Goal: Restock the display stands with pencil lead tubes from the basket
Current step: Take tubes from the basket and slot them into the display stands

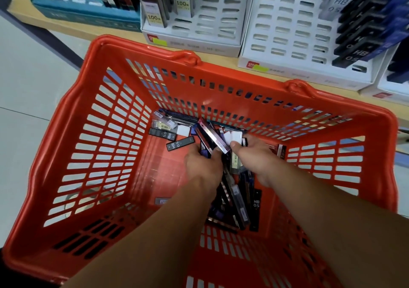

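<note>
Centrally in the basket (141,50), left hand (203,166) and right hand (254,157) hold tubes (212,137).

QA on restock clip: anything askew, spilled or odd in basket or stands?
Nothing damaged or spilled. The pencil lead tubes lie jumbled, criss-crossed, on the basket floor. On the right display stand the black HB tubes lean askew; most slots are empty.
</note>
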`<act>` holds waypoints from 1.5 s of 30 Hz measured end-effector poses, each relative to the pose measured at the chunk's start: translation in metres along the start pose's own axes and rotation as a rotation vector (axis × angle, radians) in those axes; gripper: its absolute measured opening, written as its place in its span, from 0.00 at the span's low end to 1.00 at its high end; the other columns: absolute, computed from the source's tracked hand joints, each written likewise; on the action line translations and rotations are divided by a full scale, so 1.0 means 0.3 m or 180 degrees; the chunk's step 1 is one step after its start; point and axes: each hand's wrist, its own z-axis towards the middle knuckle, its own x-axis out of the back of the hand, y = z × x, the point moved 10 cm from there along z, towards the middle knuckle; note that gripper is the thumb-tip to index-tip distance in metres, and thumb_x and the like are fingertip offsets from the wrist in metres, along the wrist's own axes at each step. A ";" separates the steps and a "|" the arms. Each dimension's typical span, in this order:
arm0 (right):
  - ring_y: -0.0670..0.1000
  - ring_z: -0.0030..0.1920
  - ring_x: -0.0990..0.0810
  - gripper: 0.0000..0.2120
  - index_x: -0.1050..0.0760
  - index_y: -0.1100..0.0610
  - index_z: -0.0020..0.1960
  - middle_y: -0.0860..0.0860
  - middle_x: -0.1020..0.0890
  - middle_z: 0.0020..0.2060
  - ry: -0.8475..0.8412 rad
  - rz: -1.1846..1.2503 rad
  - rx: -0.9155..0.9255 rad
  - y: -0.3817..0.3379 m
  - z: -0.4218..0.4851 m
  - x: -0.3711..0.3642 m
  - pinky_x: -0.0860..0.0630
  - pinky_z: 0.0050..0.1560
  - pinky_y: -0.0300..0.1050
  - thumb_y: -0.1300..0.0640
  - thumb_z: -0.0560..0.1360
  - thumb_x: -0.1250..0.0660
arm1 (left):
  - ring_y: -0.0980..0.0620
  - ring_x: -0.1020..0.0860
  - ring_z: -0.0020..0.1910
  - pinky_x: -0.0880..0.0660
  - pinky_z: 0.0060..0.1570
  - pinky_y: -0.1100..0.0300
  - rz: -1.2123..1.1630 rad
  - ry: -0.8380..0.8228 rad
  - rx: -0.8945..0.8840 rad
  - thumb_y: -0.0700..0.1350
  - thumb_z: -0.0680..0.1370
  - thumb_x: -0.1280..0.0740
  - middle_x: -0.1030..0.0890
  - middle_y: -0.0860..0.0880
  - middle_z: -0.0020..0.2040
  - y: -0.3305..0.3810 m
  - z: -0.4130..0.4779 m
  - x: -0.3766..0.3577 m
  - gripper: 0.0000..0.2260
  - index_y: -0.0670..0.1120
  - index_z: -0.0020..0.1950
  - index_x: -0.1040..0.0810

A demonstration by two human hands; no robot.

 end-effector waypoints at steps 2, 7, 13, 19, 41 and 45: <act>0.53 0.60 0.25 0.21 0.30 0.47 0.75 0.49 0.26 0.71 0.0011 0.0094 -0.0003 -0.009 0.001 -0.001 0.30 0.59 0.47 0.48 0.83 0.34 | 0.54 0.19 0.39 0.21 0.40 0.61 -0.0282 -0.0047 0.0131 0.49 0.80 0.29 0.18 0.51 0.45 -0.010 0.005 -0.006 0.08 0.48 0.57 0.21; 0.57 0.75 0.31 0.30 0.39 0.53 0.81 0.53 0.34 0.79 -0.0061 0.0370 -0.0173 -0.005 0.022 0.014 0.35 0.71 0.52 0.50 0.83 0.33 | 0.46 0.17 0.44 0.18 0.50 0.52 -0.0526 -0.0006 0.0337 0.53 0.83 0.33 0.16 0.47 0.45 -0.011 0.025 0.019 0.14 0.43 0.59 0.20; 0.59 0.74 0.30 0.34 0.42 0.51 0.82 0.53 0.37 0.80 -0.0130 0.0295 -0.0206 0.007 0.027 -0.015 0.34 0.71 0.54 0.48 0.82 0.31 | 0.51 0.21 0.40 0.24 0.38 0.61 -0.0570 -0.0391 0.0293 0.50 0.82 0.30 0.19 0.51 0.42 -0.015 0.034 -0.003 0.09 0.46 0.56 0.22; 0.58 0.78 0.36 0.42 0.48 0.51 0.83 0.51 0.41 0.82 -0.0273 0.0603 -0.0292 0.009 0.025 -0.051 0.38 0.75 0.57 0.45 0.79 0.28 | 0.56 0.17 0.43 0.21 0.38 0.65 -0.0679 -0.0745 0.0299 0.50 0.79 0.26 0.15 0.52 0.49 0.009 0.023 -0.022 0.15 0.46 0.63 0.22; 0.57 0.79 0.38 0.47 0.48 0.56 0.83 0.53 0.40 0.81 -0.0838 0.1001 -0.0414 -0.006 -0.103 -0.098 0.43 0.78 0.56 0.45 0.75 0.24 | 0.44 0.14 0.51 0.16 0.49 0.47 -0.0572 -0.1560 0.0517 0.47 0.83 0.32 0.12 0.47 0.52 0.042 -0.085 -0.008 0.11 0.48 0.64 0.21; 0.58 0.81 0.42 0.48 0.51 0.55 0.83 0.53 0.44 0.83 -0.0830 0.1103 -0.0356 0.002 -0.117 -0.084 0.45 0.79 0.57 0.49 0.76 0.24 | 0.46 0.16 0.41 0.19 0.41 0.52 -0.0451 -0.1696 0.0498 0.46 0.83 0.31 0.12 0.46 0.50 0.048 -0.101 -0.018 0.10 0.47 0.64 0.21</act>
